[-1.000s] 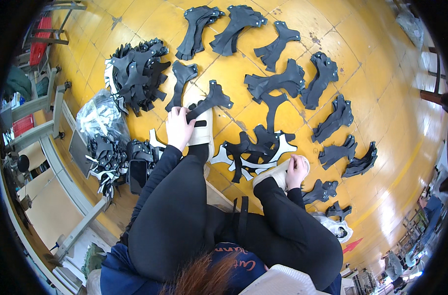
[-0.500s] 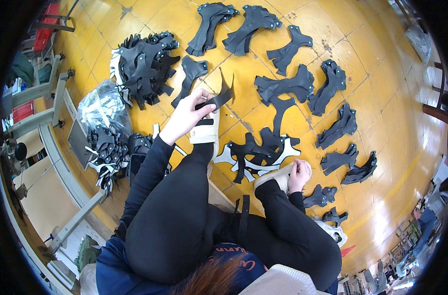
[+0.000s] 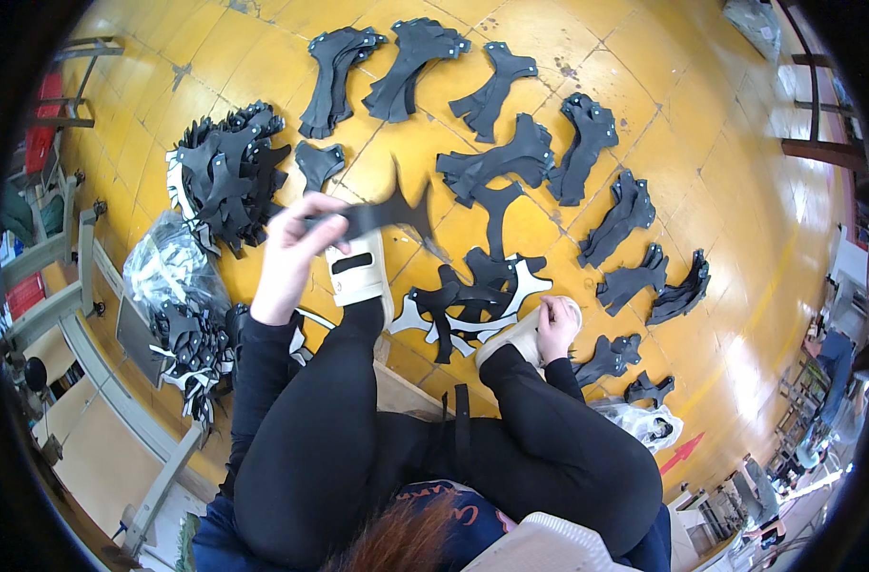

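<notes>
We see the left hand (image 3: 293,236) pinching a black forked strip of flexible sheet material (image 3: 388,212) by its straight tail between thumb and fingers, probably so that the forked end stays free; that end is blurred, just above the cream left shoe with a black slot (image 3: 361,289). The right hand (image 3: 556,327) is well apart from the left, its fingers curled over the cream right shoe (image 3: 518,341), perhaps just resting; we cannot tell whether it grips anything. Between the shoes we find a loose tangle of black and white forked pieces (image 3: 444,294), seemingly kept within easy reach. Just beyond the left hand, another black forked piece (image 3: 320,164) lies on the yellow tiled floor (image 3: 215,57). Farther out, overlapping stacks of black forked pieces (image 3: 335,86) form an arc, apparently spaced to keep each bunch separate. To the left we see an untidy heap of black pieces (image 3: 229,172), then a clear plastic bag (image 3: 167,265) beside a smaller black-and-white heap (image 3: 188,334)
</notes>
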`<act>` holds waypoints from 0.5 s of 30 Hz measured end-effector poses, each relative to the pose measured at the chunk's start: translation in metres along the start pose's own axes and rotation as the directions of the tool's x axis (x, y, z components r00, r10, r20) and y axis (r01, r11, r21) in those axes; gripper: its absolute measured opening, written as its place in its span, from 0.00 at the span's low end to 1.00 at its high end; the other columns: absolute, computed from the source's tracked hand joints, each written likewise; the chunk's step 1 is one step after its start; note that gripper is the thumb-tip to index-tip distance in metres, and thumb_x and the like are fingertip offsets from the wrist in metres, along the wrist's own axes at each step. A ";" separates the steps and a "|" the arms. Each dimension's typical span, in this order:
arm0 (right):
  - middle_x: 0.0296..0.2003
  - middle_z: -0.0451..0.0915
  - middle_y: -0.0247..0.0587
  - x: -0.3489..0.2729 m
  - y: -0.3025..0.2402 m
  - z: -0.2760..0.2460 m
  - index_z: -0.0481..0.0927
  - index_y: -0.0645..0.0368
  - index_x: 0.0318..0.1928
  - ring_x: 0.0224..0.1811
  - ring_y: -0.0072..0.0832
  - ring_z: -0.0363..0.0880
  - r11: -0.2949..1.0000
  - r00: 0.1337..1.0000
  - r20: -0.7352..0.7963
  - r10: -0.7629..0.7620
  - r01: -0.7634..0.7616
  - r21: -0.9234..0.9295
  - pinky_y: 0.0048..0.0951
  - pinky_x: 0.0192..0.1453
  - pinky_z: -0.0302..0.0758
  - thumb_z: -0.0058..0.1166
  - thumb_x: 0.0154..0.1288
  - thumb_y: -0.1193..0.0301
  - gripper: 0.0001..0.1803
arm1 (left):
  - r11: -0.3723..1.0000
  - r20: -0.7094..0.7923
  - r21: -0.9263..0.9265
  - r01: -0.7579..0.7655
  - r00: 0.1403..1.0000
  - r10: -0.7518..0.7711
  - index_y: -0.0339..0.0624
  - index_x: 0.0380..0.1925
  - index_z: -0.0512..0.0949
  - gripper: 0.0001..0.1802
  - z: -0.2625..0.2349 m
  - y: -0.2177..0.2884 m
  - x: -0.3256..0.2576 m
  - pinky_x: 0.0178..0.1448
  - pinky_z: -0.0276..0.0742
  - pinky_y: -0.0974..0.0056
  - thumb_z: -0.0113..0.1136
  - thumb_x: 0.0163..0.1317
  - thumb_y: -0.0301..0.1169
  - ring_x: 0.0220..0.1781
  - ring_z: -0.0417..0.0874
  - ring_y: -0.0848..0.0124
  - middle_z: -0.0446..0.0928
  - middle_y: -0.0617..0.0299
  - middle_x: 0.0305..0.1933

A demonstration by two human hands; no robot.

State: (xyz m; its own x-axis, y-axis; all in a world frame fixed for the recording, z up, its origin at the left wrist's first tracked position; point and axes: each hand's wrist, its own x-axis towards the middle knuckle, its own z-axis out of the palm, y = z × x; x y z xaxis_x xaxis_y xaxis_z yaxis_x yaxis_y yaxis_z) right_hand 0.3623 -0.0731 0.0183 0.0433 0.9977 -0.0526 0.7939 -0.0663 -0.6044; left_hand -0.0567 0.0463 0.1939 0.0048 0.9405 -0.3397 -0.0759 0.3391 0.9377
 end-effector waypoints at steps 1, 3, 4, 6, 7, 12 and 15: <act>0.27 0.77 0.40 -0.002 0.007 0.002 0.81 0.60 0.36 0.27 0.33 0.72 1.000 1.000 0.000 0.011 -0.011 0.000 0.33 0.35 0.68 0.55 0.59 0.78 0.04 | 0.992 -0.089 -0.069 -0.103 0.991 0.096 0.35 0.43 0.77 0.07 -0.002 0.005 0.003 0.40 0.76 0.71 0.56 0.66 0.25 0.31 0.80 0.76 0.78 0.63 0.38; 0.26 0.76 0.40 -0.002 0.007 0.000 0.81 0.60 0.35 0.27 0.33 0.72 1.000 1.000 -0.004 0.016 -0.016 0.006 0.33 0.35 0.68 0.55 0.59 0.78 0.04 | 0.930 -0.267 -0.211 -0.301 0.933 0.242 0.36 0.45 0.75 0.08 -0.005 0.016 0.011 0.42 0.76 0.69 0.53 0.67 0.23 0.33 0.79 0.74 0.78 0.63 0.38; 0.26 0.76 0.40 -0.001 0.003 0.004 0.81 0.60 0.35 0.27 0.33 0.72 1.000 1.000 0.004 0.015 -0.015 0.025 0.33 0.35 0.68 0.55 0.59 0.78 0.04 | 0.897 -0.350 -0.238 -0.372 0.894 0.278 0.36 0.45 0.74 0.08 -0.011 0.021 0.013 0.44 0.74 0.70 0.53 0.68 0.24 0.36 0.78 0.74 0.77 0.62 0.39; 0.26 0.76 0.40 -0.001 0.002 0.003 0.81 0.59 0.35 0.27 0.33 0.72 0.999 1.000 0.008 0.025 -0.025 0.034 0.33 0.35 0.68 0.55 0.59 0.78 0.04 | 0.894 -0.415 -0.228 -0.386 0.869 0.270 0.36 0.45 0.75 0.08 -0.015 0.027 0.022 0.46 0.73 0.70 0.53 0.68 0.25 0.37 0.78 0.74 0.78 0.63 0.39; 0.26 0.76 0.40 -0.001 0.003 -0.001 0.81 0.59 0.35 0.27 0.33 0.72 0.999 0.999 0.003 0.034 -0.034 0.028 0.33 0.35 0.68 0.55 0.59 0.78 0.04 | 0.916 -0.437 -0.228 -0.329 0.876 0.206 0.37 0.45 0.75 0.08 -0.013 0.022 0.027 0.46 0.73 0.70 0.54 0.68 0.26 0.37 0.79 0.74 0.78 0.63 0.38; 0.26 0.76 0.40 0.001 0.001 -0.001 0.81 0.59 0.35 0.27 0.33 0.72 0.999 0.999 0.036 0.040 -0.041 0.002 0.33 0.35 0.68 0.55 0.59 0.78 0.04 | 0.973 -0.236 -0.156 0.172 0.950 -0.206 0.38 0.39 0.76 0.08 0.010 -0.011 0.011 0.48 0.73 0.70 0.53 0.67 0.31 0.38 0.80 0.73 0.79 0.61 0.35; 0.26 0.76 0.40 0.002 -0.002 0.001 0.81 0.60 0.35 0.27 0.33 0.73 0.999 0.999 0.034 0.038 -0.039 0.017 0.33 0.35 0.69 0.55 0.59 0.78 0.04 | 0.941 -0.005 -0.121 0.317 0.947 -0.320 0.39 0.39 0.76 0.07 0.031 -0.038 -0.006 0.46 0.71 0.73 0.56 0.65 0.31 0.39 0.79 0.76 0.79 0.64 0.36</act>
State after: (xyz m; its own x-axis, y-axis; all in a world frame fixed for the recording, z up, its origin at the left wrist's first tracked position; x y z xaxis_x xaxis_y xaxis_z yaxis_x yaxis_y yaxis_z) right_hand 0.3597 -0.0712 0.0188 0.0531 0.9933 -0.1028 0.7809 -0.1055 -0.6156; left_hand -0.0224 0.0283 0.1628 0.0239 0.7825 -0.6222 -0.1906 0.6145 0.7655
